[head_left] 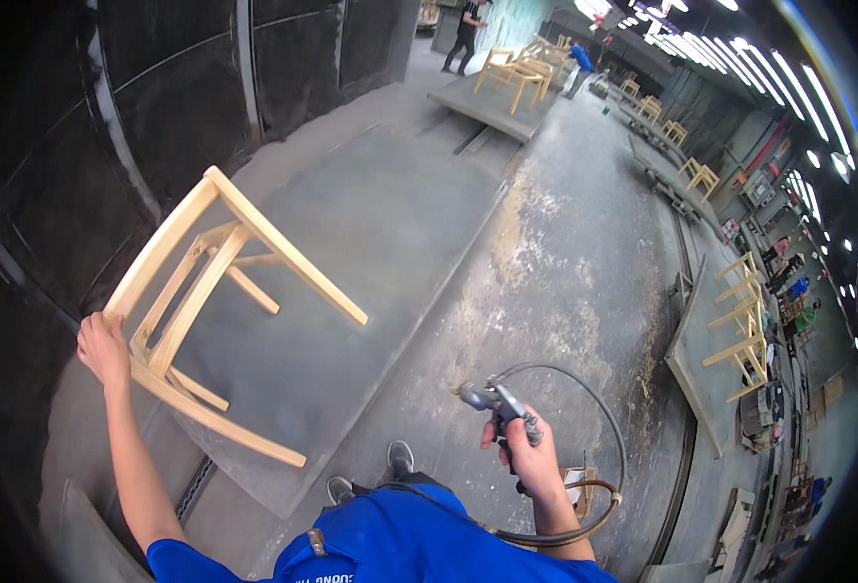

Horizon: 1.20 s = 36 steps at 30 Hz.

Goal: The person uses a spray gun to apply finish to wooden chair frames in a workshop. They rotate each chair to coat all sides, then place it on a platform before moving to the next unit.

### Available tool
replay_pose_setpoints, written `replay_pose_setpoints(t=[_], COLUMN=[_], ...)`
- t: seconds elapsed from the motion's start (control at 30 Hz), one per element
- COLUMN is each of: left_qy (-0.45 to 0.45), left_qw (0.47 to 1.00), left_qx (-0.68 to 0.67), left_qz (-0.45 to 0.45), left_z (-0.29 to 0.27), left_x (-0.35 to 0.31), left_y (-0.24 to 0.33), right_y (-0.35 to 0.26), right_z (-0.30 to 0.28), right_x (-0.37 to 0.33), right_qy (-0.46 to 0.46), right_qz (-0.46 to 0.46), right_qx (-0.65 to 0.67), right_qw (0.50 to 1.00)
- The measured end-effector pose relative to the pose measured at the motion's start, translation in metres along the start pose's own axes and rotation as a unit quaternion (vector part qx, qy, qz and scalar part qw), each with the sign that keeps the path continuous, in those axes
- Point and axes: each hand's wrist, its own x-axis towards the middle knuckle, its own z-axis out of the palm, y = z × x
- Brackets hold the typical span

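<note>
A pale wooden chair frame (pixel 196 296), without a seat panel, rests on a large grey board (pixel 380 209) to my left. My left hand (pixel 104 348) grips it at the corner of its curved top rail, fingers wrapped over the wood. In my right hand (pixel 534 452) is a metal spray gun (pixel 503 403), held out in front of my body, apart from the chair and pointing left. Its dark hose (pixel 608 418) loops out to the right and back under my wrist. The trigger fingers are partly hidden behind the gun.
Dark wall panels (pixel 181 83) line the left side. Ahead, another board (pixel 477 105) carries wooden chair frames (pixel 516 78), with two people beyond. More chair frames (pixel 740 321) stand on boards along the right, near a floor rail (pixel 681 486). The board's edge lies by my shoes (pixel 400 457).
</note>
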Motion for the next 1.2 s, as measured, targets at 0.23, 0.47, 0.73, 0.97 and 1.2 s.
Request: replay_pose_setpoints(t=[0.23,0.47,0.73,0.97,1.2], left_qy=[0.042,-0.098,-0.124,-0.141,-0.142], left_qw=[0.998,0.991,0.985,0.983,0.982], left_qx=[0.015,-0.090,-0.117,-0.118,-0.127], left_qz=[0.053,-0.002,-0.002,-0.004,0.005], left_z=[0.008,-0.011,-0.011,-0.011,-0.014], left_x=[0.011,0.023,0.025,0.026,0.023], left_y=[-0.015,-0.001,-0.003,-0.001,-0.004], right_y=[-0.027,-0.044,-0.030,-0.021,-0.014], right_z=[0.032,0.058,0.056,0.061,0.068], right_x=[-0.003,-0.006,-0.008,-0.013,-0.011], right_qy=[-0.139,-0.208,-0.097,-0.106,-0.052], right_qz=[-0.069,-0.065,-0.104,-0.131,-0.103], right_qx=[-0.001,0.005,0.027,0.009,0.025], right_qw=[0.988,0.976,0.989,0.986,0.993])
